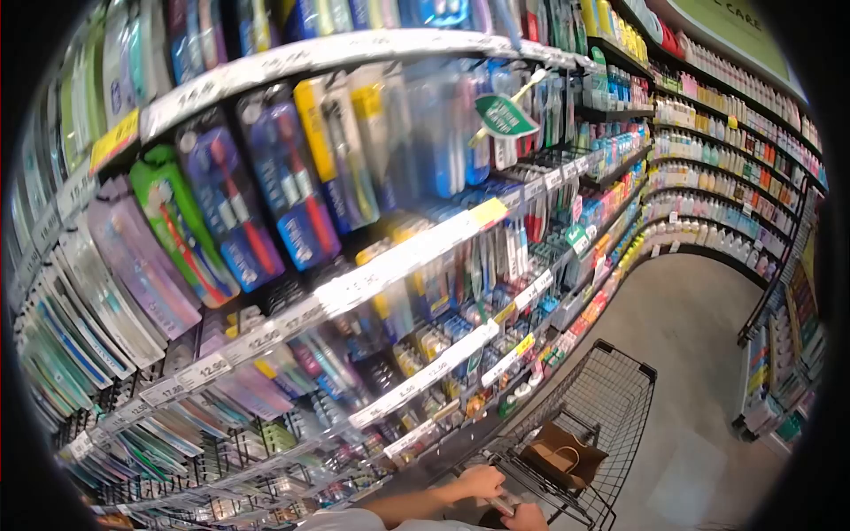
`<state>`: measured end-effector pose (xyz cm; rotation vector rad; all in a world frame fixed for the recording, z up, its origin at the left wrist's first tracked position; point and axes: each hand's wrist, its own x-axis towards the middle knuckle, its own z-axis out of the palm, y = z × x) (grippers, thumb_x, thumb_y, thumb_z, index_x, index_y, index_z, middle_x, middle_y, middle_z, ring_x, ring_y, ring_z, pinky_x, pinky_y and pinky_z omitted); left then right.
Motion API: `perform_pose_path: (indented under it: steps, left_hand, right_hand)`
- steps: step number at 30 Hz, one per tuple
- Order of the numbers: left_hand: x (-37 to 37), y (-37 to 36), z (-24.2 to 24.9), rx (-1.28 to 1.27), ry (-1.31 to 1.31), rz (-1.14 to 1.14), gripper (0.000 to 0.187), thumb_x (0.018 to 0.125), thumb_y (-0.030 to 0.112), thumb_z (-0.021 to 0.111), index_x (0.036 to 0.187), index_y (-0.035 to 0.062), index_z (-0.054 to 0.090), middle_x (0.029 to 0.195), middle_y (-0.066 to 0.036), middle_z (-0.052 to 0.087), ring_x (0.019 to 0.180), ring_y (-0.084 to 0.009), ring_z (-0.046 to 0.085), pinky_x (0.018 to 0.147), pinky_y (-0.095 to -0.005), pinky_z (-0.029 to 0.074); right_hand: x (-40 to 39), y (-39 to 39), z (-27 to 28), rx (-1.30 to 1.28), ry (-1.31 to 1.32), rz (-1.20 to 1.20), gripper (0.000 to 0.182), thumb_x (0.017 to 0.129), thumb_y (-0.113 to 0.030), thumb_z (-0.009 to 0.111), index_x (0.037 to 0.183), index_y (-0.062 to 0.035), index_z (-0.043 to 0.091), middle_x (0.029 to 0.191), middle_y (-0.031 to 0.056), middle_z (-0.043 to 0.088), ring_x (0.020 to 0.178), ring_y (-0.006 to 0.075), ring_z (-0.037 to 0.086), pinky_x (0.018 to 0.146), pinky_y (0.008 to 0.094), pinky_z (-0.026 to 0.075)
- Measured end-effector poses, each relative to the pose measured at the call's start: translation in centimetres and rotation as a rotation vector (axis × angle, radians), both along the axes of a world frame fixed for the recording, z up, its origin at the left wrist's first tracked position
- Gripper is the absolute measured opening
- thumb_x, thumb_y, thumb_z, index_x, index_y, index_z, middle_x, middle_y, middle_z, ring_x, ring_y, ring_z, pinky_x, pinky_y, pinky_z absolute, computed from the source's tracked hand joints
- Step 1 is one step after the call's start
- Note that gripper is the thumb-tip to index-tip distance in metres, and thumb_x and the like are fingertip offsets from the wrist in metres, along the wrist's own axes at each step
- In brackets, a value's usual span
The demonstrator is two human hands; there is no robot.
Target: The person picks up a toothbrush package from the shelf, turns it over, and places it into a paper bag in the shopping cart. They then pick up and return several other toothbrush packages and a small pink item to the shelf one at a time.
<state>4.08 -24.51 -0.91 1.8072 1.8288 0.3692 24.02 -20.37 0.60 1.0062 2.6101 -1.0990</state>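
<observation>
Two hands, my left hand [480, 483] and right hand [526, 517], are curled round the cart handle [501, 504] at the shelves of toothbrushes [266, 190], so I steer gently, clear of the bag [561, 455]

Hanging toothbrush packs [266, 190], shelf price labels [390, 261], far bottle shelves [726, 150], grey floor [708, 354].

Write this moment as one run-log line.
left hand: on cart handle | right hand: on handle | cart: brown bag | left: toothbrush shelves
</observation>
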Motion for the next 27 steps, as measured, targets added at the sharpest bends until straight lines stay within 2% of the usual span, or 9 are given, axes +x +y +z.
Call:
perform_pose_path:
  steps: [11, 15, 19, 21, 22, 24, 25, 26, 27]
  left_hand:
    - [0.7, 16.3, 2.3, 0.005, 0.068, 0.095, 0.026, 0.077, 0.030, 0.053, 0.073, 0.0053, 0.059, 0.071, -0.016, 0.062, 0.070, -0.0338, 0.061, 0.063, -0.0451, 0.048]
    - [0.4, 21.6, 3.9, 0.342, -0.366, 0.304, 0.015, 0.077, 0.019, 0.060, 0.076, 0.0039, 0.059, 0.073, -0.011, 0.060, 0.064, -0.0261, 0.060, 0.057, -0.0352, 0.047]
    - [-1.3, 25.2, 22.8, 0.826, -0.488, 0.297, 0.002, 0.079, 0.003, 0.060, 0.077, 0.0018, 0.061, 0.076, -0.008, 0.059, 0.068, -0.0169, 0.058, 0.061, -0.0268, 0.046]
    - [-1.9, 23.4, 34.9, 1.240, -0.252, 0.246, 0.003, 0.078, -0.001, 0.059, 0.078, 0.0014, 0.061, 0.078, -0.010, 0.060, 0.072, -0.0209, 0.059, 0.065, -0.0297, 0.047]
    - [-2.3, 20.6, 38.7, 1.258, 0.221, 0.326, 0.007, 0.078, -0.002, 0.059, 0.078, 0.0047, 0.058, 0.079, -0.008, 0.060, 0.072, -0.0202, 0.057, 0.066, -0.0319, 0.047]
    - [-3.5, 19.8, 43.8, 2.080, -0.217, 0.021, 0.016, 0.076, 0.003, 0.061, 0.080, 0.0139, 0.049, 0.081, -0.004, 0.057, 0.071, -0.0156, 0.052, 0.061, -0.0271, 0.044]
    - [-2.0, 19.3, 47.0, 2.394, -0.777, -0.135, 0.017, 0.074, 0.006, 0.064, 0.083, 0.0107, 0.050, 0.082, -0.006, 0.053, 0.078, -0.0140, 0.051, 0.065, -0.0236, 0.043]
    - [-1.1, 18.9, 50.0, 2.742, -0.266, 0.067, 0.033, 0.092, 0.036, 0.043, 0.100, 0.0125, 0.063, 0.076, -0.005, 0.058, 0.059, -0.0148, 0.054, 0.046, -0.0264, 0.041]
    - [-1.1, 18.3, 51.1, 2.631, 0.006, -0.175, 0.032, 0.092, 0.036, 0.043, 0.100, 0.0126, 0.063, 0.076, -0.005, 0.058, 0.059, -0.0148, 0.054, 0.047, -0.0265, 0.041]
  right_hand:
    - [-0.1, 18.2, -3.5, 0.036, -0.056, 0.053, 0.042, 0.067, -0.042, 0.063, 0.079, -0.0017, 0.066, 0.073, 0.0232, 0.062, 0.074, 0.0390, 0.061, 0.068, 0.0437, 0.050]
    - [-0.3, 23.1, -5.7, 0.179, 0.008, 0.074, 0.046, 0.064, -0.046, 0.063, 0.067, 0.0002, 0.065, 0.064, 0.0231, 0.060, 0.066, 0.0395, 0.061, 0.066, 0.0435, 0.051]
    - [-1.2, 27.0, -2.3, 0.053, -0.090, 0.000, 0.045, 0.064, -0.044, 0.063, 0.074, -0.0005, 0.066, 0.069, 0.0235, 0.061, 0.071, 0.0395, 0.061, 0.070, 0.0442, 0.050]
    - [-1.6, 30.0, -2.6, -0.005, -0.199, 0.050, 0.046, 0.064, -0.043, 0.062, 0.082, -0.0013, 0.067, 0.077, 0.0233, 0.063, 0.078, 0.0392, 0.062, 0.075, 0.0455, 0.049]
    - [-1.8, 31.2, -3.0, 0.017, -0.194, 0.050, 0.045, 0.064, -0.043, 0.062, 0.082, -0.0016, 0.067, 0.077, 0.0238, 0.063, 0.078, 0.0398, 0.061, 0.075, 0.0453, 0.049]
    - [-1.6, 32.8, -3.5, 0.029, -0.172, 0.026, 0.044, 0.063, -0.042, 0.062, 0.081, -0.0017, 0.068, 0.077, 0.0245, 0.062, 0.077, 0.0406, 0.061, 0.074, 0.0452, 0.049]
    - [-1.7, 33.8, -3.5, 0.028, -0.146, 0.007, 0.043, 0.064, -0.041, 0.062, 0.080, -0.0016, 0.068, 0.076, 0.0247, 0.062, 0.077, 0.0408, 0.061, 0.074, 0.0451, 0.049]
    - [-1.8, 34.7, -3.3, 0.027, -0.113, -0.008, 0.042, 0.064, -0.040, 0.062, 0.079, -0.0016, 0.068, 0.076, 0.0249, 0.062, 0.077, 0.0411, 0.061, 0.074, 0.0451, 0.050]
    - [-2.0, 35.6, -2.9, 0.030, -0.127, -0.015, 0.041, 0.064, -0.040, 0.062, 0.079, -0.0015, 0.068, 0.076, 0.0248, 0.062, 0.077, 0.0411, 0.061, 0.074, 0.0449, 0.050]
